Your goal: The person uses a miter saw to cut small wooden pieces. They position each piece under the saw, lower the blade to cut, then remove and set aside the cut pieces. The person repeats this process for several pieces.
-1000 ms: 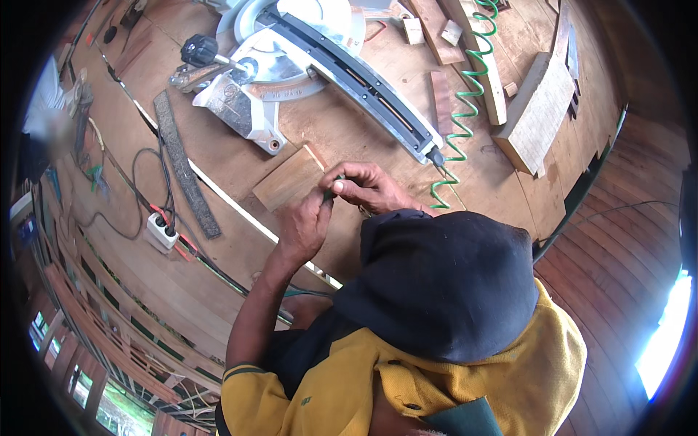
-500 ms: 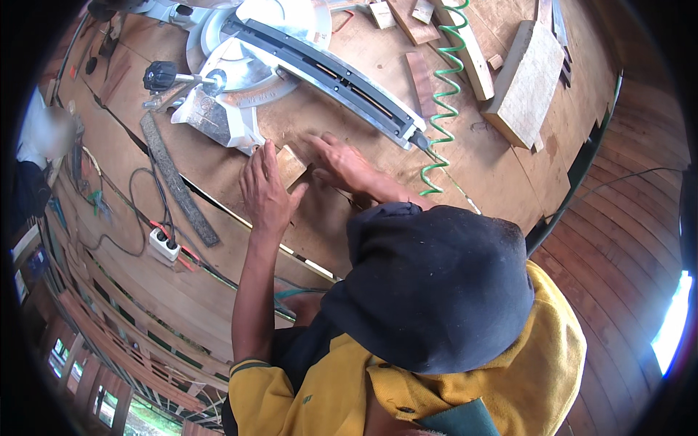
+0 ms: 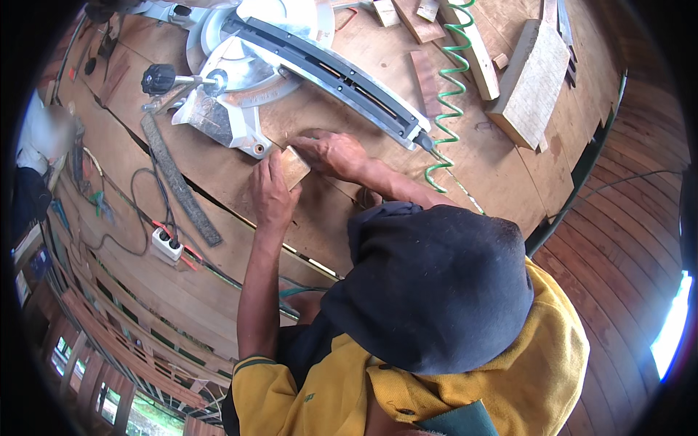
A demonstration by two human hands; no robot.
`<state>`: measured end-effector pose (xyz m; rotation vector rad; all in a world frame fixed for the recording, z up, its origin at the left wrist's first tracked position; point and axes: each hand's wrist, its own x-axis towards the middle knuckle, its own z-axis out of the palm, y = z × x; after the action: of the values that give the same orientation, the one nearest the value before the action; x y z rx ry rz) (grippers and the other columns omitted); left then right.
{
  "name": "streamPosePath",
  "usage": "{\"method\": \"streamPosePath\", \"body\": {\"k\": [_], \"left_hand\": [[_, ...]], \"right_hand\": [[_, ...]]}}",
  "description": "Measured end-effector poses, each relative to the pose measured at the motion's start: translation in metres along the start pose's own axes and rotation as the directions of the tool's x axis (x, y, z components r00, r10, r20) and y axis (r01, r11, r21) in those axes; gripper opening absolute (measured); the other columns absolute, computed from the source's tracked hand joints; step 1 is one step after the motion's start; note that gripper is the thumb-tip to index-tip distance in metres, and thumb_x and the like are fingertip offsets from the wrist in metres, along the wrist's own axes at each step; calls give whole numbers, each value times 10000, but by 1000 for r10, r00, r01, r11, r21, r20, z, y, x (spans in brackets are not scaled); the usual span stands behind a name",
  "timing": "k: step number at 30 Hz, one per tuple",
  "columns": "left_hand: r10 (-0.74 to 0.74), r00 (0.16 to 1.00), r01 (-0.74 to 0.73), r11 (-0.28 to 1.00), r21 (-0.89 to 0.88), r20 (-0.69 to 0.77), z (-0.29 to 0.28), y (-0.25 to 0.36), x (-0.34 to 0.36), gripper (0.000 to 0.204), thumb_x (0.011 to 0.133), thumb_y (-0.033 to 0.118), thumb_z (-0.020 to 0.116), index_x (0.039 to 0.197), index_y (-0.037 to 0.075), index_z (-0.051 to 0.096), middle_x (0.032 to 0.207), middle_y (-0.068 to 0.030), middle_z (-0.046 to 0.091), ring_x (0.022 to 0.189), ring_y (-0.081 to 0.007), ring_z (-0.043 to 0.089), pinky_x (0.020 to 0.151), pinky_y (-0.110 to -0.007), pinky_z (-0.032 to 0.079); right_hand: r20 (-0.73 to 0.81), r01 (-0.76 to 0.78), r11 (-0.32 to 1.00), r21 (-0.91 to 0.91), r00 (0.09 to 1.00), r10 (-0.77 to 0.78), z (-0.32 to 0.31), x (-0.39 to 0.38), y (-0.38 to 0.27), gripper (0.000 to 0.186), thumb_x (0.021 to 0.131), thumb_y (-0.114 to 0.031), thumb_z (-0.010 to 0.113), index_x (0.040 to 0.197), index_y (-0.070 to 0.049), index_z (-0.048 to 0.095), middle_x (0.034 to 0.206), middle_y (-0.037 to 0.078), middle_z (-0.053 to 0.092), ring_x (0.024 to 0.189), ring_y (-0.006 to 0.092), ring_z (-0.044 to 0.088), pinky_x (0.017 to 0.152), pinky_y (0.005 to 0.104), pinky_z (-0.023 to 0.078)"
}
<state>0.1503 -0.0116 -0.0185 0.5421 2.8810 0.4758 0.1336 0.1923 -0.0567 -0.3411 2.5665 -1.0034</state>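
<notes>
A small pale wooden block (image 3: 295,168) sits between my hands on the brown plywood surface (image 3: 320,211), just in front of a miter saw (image 3: 251,87). Wrapped against its left side is my left hand (image 3: 273,195), fingers closed on the block. From the right, my right hand (image 3: 333,154) reaches over with bent fingers at the block's far edge; its thumb is hidden. Both hands lie close to the corner of the saw's silver base. A dark cloth head covering (image 3: 440,287) fills the lower middle and hides my right upper arm.
A green coiled hose (image 3: 452,112) hangs right of the saw. Beyond it lie a thick wooden beam (image 3: 529,83) and several offcuts. On the left are a dark narrow strip (image 3: 178,178), a white power socket (image 3: 166,247) with cords, and another person (image 3: 36,145).
My fingers have closed in on the block from both sides. The left hand has drawn slightly nearer to me, and the right hand has shifted left over the block's far edge.
</notes>
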Motion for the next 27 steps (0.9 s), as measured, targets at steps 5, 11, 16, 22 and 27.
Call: {"method": "streamPosePath", "body": {"k": [5, 11, 16, 22, 27], "left_hand": [[20, 1000, -20, 1000, -9, -10, -1, 2, 2, 984, 638, 95, 936, 1484, 47, 436, 1337, -172, 555, 1234, -374, 557, 1028, -501, 475], [-8, 1000, 9, 1000, -29, 20, -4, 5, 3, 990, 630, 106, 946, 1468, 38, 423, 1340, -158, 528, 1259, -368, 530, 1053, -506, 446], [-22, 997, 28, 996, -87, 71, -12, 8, 4, 968, 649, 22, 911, 1482, 28, 418, 1373, -191, 520, 1286, -405, 507, 1087, -513, 424], [-16, 999, 21, 996, -90, 49, -13, 8, 3, 945, 654, 34, 911, 1466, 25, 428, 1347, -190, 535, 1261, -400, 518, 1075, -517, 428], [-12, 999, 15, 995, -101, 36, -10, 6, 3, 946, 667, 42, 909, 1476, 19, 419, 1351, -195, 540, 1263, -405, 518, 1072, -520, 425]], "right_hand": [[-113, 105, 994, -21, 988, -106, 0, 0, 4, 464, 1012, -286, 589, 1469, -218, 556, 1175, 134, 727, 921, 356, 747, 777, 467, 611], [-37, -94, 963, 253, 994, 107, -42, -23, -3, 323, 1024, -184, 566, 1304, -24, 580, 855, 131, 719, 831, 375, 716, 775, 448, 575], [-507, 295, 954, 46, 830, -232, -55, -37, -17, 159, 1053, -157, 539, 1117, -57, 645, 1017, 103, 705, 869, 347, 652, 766, 452, 525], [-390, 127, 933, 338, 921, 16, -47, -52, -28, 107, 1048, -189, 603, 1064, -101, 662, 1035, 99, 677, 927, 332, 653, 794, 431, 525], [-390, 154, 896, 417, 920, 24, -18, -51, -25, 164, 1100, -193, 546, 1118, -59, 640, 1031, 90, 703, 777, 151, 682, 706, 322, 568]]}}
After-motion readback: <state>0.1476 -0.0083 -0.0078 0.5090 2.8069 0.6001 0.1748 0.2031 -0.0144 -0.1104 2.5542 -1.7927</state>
